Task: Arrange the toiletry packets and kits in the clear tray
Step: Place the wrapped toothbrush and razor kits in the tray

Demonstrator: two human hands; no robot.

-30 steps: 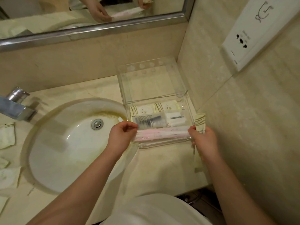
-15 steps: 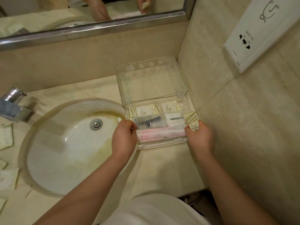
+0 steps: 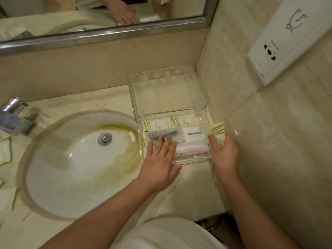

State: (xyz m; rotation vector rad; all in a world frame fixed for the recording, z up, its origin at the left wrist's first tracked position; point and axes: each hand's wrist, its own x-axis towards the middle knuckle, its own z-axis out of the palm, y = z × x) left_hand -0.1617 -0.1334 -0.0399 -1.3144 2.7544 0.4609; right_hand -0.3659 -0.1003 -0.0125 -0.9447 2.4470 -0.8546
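The clear tray (image 3: pixel 190 159) stands on the counter in the corner by the right wall, its clear lid (image 3: pixel 161 90) raised behind it. Inside lie cream packets (image 3: pixel 172 122), a dark comb kit (image 3: pixel 162 134), a white packet (image 3: pixel 193 133) and a pink toothbrush packet (image 3: pixel 191 149). My left hand (image 3: pixel 159 159) lies flat, fingers spread, over the tray's front left part, touching the comb kit and the pink packet. My right hand (image 3: pixel 224 153) is at the tray's right end and holds a cream striped packet (image 3: pixel 218 131) against the wall side.
A round stained sink (image 3: pixel 75 164) with a drain (image 3: pixel 105 138) lies left of the tray, with a chrome tap (image 3: pixel 14 116) at far left. More cream packets (image 3: pixel 4 151) lie at the counter's left edge. A mirror (image 3: pixel 89 13) is behind; a wall socket plate (image 3: pixel 287 42) is at right.
My left hand has let go of the pink packet's end and now lies flat and spread over the tray's contents. My right hand stays at the tray's right end with the striped packet.
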